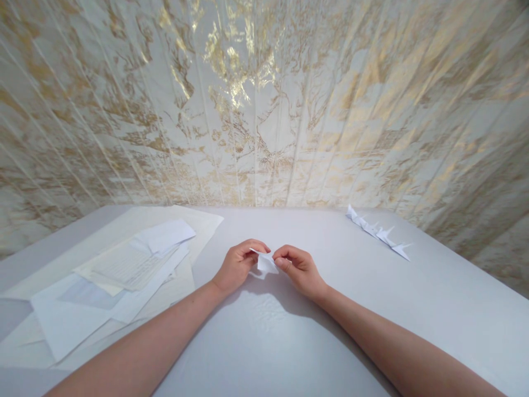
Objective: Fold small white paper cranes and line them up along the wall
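Note:
Between my hands, just above the table, is a small folded piece of white paper. My left hand grips its left edge between thumb and fingers. On the other side, my right hand pinches the right edge with thumb and forefinger. The paper has a flat squarish flap facing me and a thin pointed part at its upper left. My fingers hide parts of both edges.
Loose sheets and folded papers overlap on the left of the white table. Several folded white paper cranes stand in a slanting row at the back right. A gold-patterned curtain hangs behind the table's far edge.

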`<state>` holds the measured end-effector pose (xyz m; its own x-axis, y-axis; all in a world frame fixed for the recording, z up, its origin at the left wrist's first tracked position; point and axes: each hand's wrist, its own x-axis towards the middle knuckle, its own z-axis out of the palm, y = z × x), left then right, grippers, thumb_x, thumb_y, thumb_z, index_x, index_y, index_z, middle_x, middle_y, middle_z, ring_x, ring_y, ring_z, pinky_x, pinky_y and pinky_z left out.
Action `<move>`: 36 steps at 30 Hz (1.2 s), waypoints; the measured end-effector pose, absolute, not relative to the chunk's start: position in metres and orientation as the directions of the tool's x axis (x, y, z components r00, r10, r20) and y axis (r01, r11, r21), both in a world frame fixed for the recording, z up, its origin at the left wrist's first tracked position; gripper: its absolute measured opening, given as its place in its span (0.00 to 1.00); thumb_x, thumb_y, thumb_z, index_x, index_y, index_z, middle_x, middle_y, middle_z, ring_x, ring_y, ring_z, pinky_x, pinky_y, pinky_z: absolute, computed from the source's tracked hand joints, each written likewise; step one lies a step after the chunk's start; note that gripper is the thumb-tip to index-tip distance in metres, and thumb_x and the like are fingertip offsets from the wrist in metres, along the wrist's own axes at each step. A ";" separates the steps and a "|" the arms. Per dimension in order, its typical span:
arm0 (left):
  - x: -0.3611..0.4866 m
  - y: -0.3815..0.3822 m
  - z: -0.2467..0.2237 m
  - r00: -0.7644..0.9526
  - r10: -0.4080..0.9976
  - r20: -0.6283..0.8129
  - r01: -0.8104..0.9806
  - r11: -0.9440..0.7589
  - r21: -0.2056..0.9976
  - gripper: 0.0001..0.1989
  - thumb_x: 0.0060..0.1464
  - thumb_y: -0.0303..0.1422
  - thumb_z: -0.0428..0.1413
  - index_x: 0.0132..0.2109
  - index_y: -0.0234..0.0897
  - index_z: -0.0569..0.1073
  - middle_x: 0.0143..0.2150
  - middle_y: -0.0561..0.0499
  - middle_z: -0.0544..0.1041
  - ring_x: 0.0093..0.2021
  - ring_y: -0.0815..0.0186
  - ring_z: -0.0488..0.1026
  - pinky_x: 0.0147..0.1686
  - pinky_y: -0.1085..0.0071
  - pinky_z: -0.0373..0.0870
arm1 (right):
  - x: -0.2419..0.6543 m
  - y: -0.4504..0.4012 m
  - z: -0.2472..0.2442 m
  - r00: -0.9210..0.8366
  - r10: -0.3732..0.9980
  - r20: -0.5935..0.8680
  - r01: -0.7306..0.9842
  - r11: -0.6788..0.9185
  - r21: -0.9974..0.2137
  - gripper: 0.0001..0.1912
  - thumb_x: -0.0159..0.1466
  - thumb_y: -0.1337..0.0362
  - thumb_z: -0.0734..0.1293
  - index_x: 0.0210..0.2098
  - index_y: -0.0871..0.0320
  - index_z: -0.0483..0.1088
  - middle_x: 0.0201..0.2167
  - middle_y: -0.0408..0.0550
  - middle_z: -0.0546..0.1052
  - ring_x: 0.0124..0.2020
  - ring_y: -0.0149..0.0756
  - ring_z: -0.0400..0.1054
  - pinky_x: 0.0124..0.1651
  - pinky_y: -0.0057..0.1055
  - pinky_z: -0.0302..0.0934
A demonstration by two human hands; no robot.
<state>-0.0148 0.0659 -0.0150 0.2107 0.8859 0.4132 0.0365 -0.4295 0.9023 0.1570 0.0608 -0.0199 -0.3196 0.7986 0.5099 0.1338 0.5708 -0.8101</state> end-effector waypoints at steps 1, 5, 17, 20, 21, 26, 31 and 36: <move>-0.015 0.066 -0.015 0.221 0.883 0.414 0.047 -0.434 0.900 0.04 0.46 0.28 0.54 0.26 0.36 0.73 0.33 0.50 0.74 0.34 0.66 0.70 0.38 0.69 0.67 | 0.157 0.060 -0.019 -0.324 0.793 0.516 0.144 0.580 -0.802 0.12 0.59 0.58 0.62 0.26 0.59 0.69 0.23 0.44 0.70 0.26 0.31 0.64 0.31 0.28 0.59; -0.017 0.066 -0.015 0.277 0.859 0.431 0.098 -0.471 0.877 0.05 0.47 0.26 0.53 0.26 0.36 0.72 0.33 0.50 0.73 0.35 0.65 0.70 0.37 0.69 0.66 | 0.156 0.059 -0.017 -0.331 0.792 0.513 0.184 0.587 -0.788 0.12 0.59 0.59 0.62 0.25 0.60 0.68 0.22 0.44 0.70 0.25 0.31 0.63 0.31 0.28 0.59; -0.017 0.065 -0.016 0.341 0.796 0.501 0.277 -0.594 0.755 0.09 0.50 0.33 0.51 0.25 0.35 0.69 0.27 0.50 0.70 0.31 0.66 0.66 0.34 0.71 0.62 | 0.155 0.062 -0.020 -0.275 0.831 0.483 0.187 0.539 -0.821 0.13 0.59 0.57 0.62 0.25 0.60 0.68 0.21 0.44 0.69 0.24 0.30 0.61 0.29 0.27 0.57; -0.016 0.063 -0.014 0.293 0.801 0.523 0.356 -0.598 0.718 0.08 0.50 0.32 0.51 0.25 0.36 0.68 0.25 0.52 0.68 0.30 0.66 0.66 0.33 0.71 0.62 | 0.154 0.060 -0.021 -0.321 0.811 0.489 0.142 0.552 -0.822 0.14 0.59 0.54 0.62 0.28 0.60 0.68 0.25 0.45 0.70 0.27 0.31 0.63 0.32 0.28 0.58; -0.015 0.062 -0.014 0.283 0.794 0.537 0.376 -0.608 0.700 0.08 0.50 0.32 0.51 0.25 0.36 0.68 0.24 0.52 0.68 0.31 0.66 0.66 0.34 0.70 0.62 | 0.153 0.059 -0.021 -0.323 0.808 0.493 0.147 0.557 -0.817 0.13 0.57 0.54 0.64 0.29 0.60 0.68 0.25 0.45 0.70 0.27 0.31 0.63 0.32 0.28 0.59; -0.010 0.056 -0.012 0.256 0.752 0.607 0.440 -0.650 0.620 0.06 0.48 0.29 0.51 0.25 0.36 0.68 0.32 0.49 0.69 0.36 0.65 0.67 0.38 0.70 0.64 | 0.150 0.057 -0.020 -0.336 0.814 0.474 0.252 0.562 -0.787 0.09 0.53 0.61 0.67 0.27 0.58 0.63 0.24 0.43 0.68 0.26 0.30 0.62 0.31 0.27 0.59; -0.009 0.055 -0.010 0.263 0.780 0.568 0.413 -0.623 0.664 0.06 0.46 0.28 0.53 0.23 0.36 0.67 0.38 0.47 0.72 0.40 0.64 0.69 0.43 0.69 0.64 | 0.152 0.056 -0.017 -0.379 0.792 0.479 0.287 0.593 -0.752 0.03 0.56 0.66 0.60 0.27 0.58 0.62 0.23 0.43 0.66 0.25 0.30 0.61 0.29 0.27 0.58; -0.007 0.056 -0.010 0.272 0.824 0.497 0.335 -0.565 0.754 0.09 0.45 0.30 0.55 0.20 0.36 0.64 0.29 0.50 0.71 0.32 0.67 0.69 0.36 0.71 0.64 | 0.153 0.057 -0.017 -0.396 0.790 0.469 0.298 0.593 -0.748 0.07 0.59 0.63 0.58 0.26 0.58 0.61 0.22 0.41 0.64 0.25 0.29 0.59 0.29 0.26 0.55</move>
<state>-0.0073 0.0563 -0.0095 0.2715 0.8242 0.4969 0.3347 -0.5650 0.7542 0.1526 0.0565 -0.0170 -0.3956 0.7899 0.4686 0.2978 0.5930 -0.7481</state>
